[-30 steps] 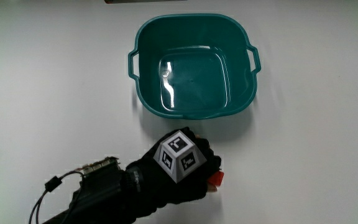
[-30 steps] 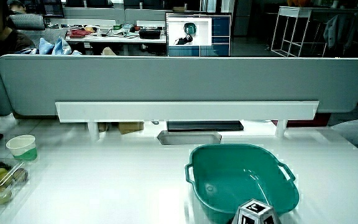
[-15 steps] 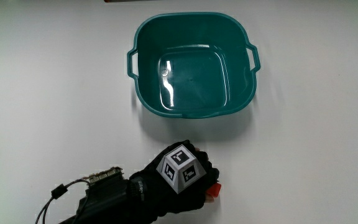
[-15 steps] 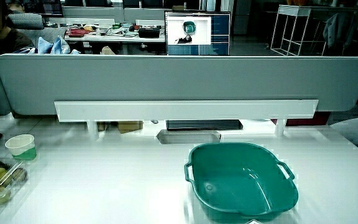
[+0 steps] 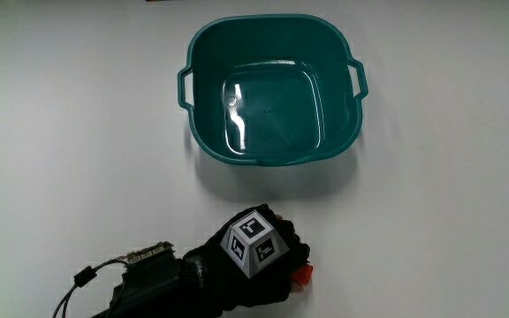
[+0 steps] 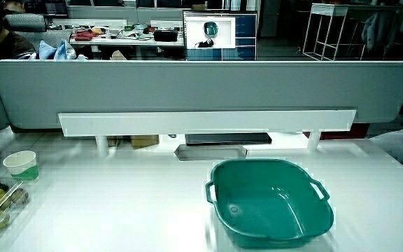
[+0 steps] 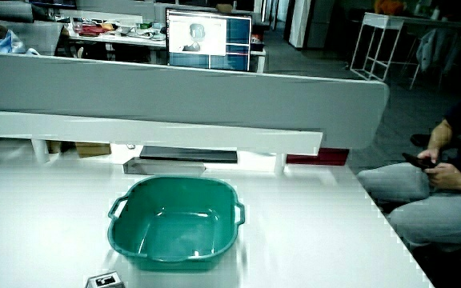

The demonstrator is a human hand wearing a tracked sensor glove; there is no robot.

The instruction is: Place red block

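Currently the black-gloved hand (image 5: 253, 256) is clamped on the small red block (image 5: 301, 276), near the table edge. The teal plastic basin (image 5: 270, 88) holds nothing; placement appears not yet done.

teal basin (image 7: 174, 228) on white table (image 7: 310, 232) | patterned cube (image 7: 104, 281) nearer the person than basin

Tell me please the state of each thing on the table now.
Basin: upright, empty, nothing touching it.
Red block: held in the hand, mostly hidden, nearer to the person than the basin.
Hand: closed around the red block.
Paper cup: upright.
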